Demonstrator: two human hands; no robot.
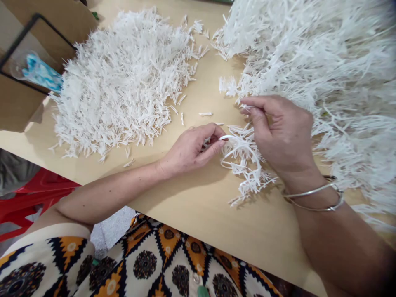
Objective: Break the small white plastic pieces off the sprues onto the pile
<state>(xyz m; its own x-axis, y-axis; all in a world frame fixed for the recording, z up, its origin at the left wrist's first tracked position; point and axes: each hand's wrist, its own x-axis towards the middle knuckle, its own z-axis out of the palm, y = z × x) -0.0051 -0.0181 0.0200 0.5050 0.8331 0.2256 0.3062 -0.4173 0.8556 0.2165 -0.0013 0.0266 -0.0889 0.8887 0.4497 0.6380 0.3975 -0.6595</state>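
My left hand (198, 144) pinches the end of a white plastic strand between thumb and fingertips, just above the table. From that pinch the strand (244, 154), bearing many small branching sprigs, curves away and droops under my right hand. My right hand (275, 128) is closed, thumb against forefinger, on a small white plastic sprig (246, 107). A large heap of loose white sprigs (130, 82) lies to the left of my hands. Behind and beside my right hand spreads a bigger tangle of white strands (334, 78).
A few single sprigs (206, 114) lie scattered between the two heaps. At the far left stand a cardboard box (18, 103), a black wire frame (52, 27) and a clear cup with blue and white contents (43, 72). A red plastic chair (40, 194) is beside the table edge.
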